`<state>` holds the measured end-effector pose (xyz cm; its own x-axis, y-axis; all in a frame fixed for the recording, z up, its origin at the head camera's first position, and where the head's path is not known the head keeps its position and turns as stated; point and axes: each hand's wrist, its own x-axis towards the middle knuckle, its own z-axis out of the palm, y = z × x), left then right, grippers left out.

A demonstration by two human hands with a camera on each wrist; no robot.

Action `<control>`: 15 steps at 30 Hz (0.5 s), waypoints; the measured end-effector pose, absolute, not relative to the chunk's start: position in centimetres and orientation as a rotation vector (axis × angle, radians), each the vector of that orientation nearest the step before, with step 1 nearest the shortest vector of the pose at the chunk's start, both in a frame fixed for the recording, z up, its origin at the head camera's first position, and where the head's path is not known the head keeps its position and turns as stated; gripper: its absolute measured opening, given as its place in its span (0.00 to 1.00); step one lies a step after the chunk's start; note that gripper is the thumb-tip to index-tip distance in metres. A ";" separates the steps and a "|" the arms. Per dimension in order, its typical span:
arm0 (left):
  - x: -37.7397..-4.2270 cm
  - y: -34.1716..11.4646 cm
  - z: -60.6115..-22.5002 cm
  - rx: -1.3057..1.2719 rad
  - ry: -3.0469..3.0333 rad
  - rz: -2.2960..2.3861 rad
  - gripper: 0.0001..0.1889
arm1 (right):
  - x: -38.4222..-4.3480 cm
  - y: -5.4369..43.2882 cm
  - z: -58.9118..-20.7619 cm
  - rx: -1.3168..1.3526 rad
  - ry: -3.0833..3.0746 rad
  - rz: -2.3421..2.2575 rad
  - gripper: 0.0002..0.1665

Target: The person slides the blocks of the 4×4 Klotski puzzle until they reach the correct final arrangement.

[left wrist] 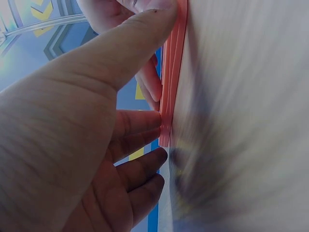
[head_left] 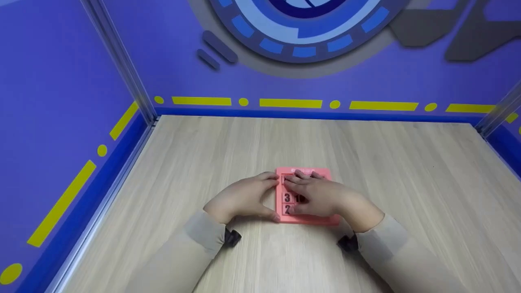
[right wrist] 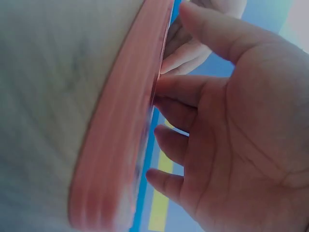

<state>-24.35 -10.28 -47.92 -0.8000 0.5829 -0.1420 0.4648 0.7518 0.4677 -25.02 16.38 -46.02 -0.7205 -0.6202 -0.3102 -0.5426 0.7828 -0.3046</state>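
Observation:
A pink sliding number puzzle [head_left: 279, 191] lies flat on the table. The tiles 3 [head_left: 287, 197] and 2 [head_left: 287, 209] show at its left side; my right hand hides most of the others. My left hand [head_left: 250, 196] holds the puzzle's left edge, thumb at the near corner and fingertips farther up the side. Over the board, my right hand [head_left: 319, 196] rests its fingertips on the upper left part, with its thumb by the 2 tile. In the right wrist view the fingers [right wrist: 176, 92] are fairly straight, and the puzzle's side [right wrist: 116, 130] is seen edge-on.
The wood-grain table [head_left: 195, 154] spreads around the puzzle. Blue panels [head_left: 61, 81] with yellow marks stand at the left and right, and a back wall [head_left: 285, 87] closes the far side. A dark strap piece [head_left: 233, 238] sits at the left wrist, another [head_left: 348, 243] at the right.

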 end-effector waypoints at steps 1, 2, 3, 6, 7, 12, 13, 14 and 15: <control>-24.4 -10.3 -47.9 0.821 2.672 0.605 0.59 | -25.2 16.5 -46.1 -0.886 2.575 -0.271 0.51; -24.4 -10.3 -47.9 0.822 2.670 0.605 0.59 | -25.3 16.6 -46.2 -0.891 2.573 -0.279 0.52; -24.4 -10.3 -48.0 0.823 2.668 0.605 0.59 | -25.4 16.6 -46.3 -0.902 2.570 -0.289 0.52; -24.4 -10.4 -47.9 0.829 2.670 0.603 0.59 | -25.7 16.8 -46.6 -0.927 2.564 -0.308 0.52; -24.4 -10.4 -47.9 0.830 2.671 0.604 0.59 | -25.7 16.8 -46.6 -0.930 2.565 -0.310 0.52; -24.4 -10.3 -47.8 0.825 2.668 0.606 0.59 | -25.7 16.7 -46.6 -0.944 2.566 -0.320 0.53; -24.3 -10.3 -47.7 0.824 2.667 0.606 0.59 | -25.6 16.8 -46.5 -0.948 2.564 -0.318 0.53; -24.3 -10.3 -47.7 0.824 2.664 0.607 0.59 | -25.4 16.8 -46.3 -0.949 2.561 -0.315 0.53; -24.3 -10.2 -47.7 0.826 2.663 0.609 0.59 | -25.2 16.8 -46.1 -0.950 2.556 -0.313 0.53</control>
